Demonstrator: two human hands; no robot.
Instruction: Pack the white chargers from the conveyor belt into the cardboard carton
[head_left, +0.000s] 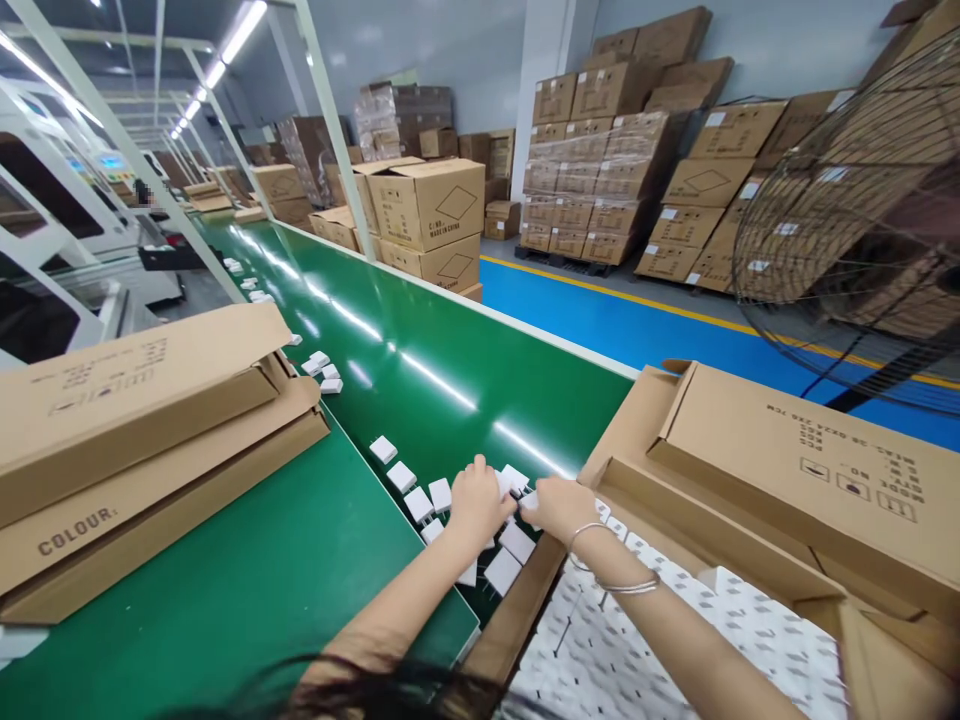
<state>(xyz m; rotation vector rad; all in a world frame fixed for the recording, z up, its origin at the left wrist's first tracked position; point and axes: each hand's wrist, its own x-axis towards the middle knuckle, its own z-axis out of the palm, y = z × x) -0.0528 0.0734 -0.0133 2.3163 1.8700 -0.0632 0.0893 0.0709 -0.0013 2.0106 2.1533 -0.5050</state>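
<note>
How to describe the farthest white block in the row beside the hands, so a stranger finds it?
Find the green belt, then the left hand on it. A slanted row of white blocks runs up-left from there; the farthest white block ends it, touching none.

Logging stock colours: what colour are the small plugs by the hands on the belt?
The plugs are white; the head view shows it.

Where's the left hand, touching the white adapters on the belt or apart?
Touching. Head view shows the left hand pressed onto the white adapters, no gap.
</note>
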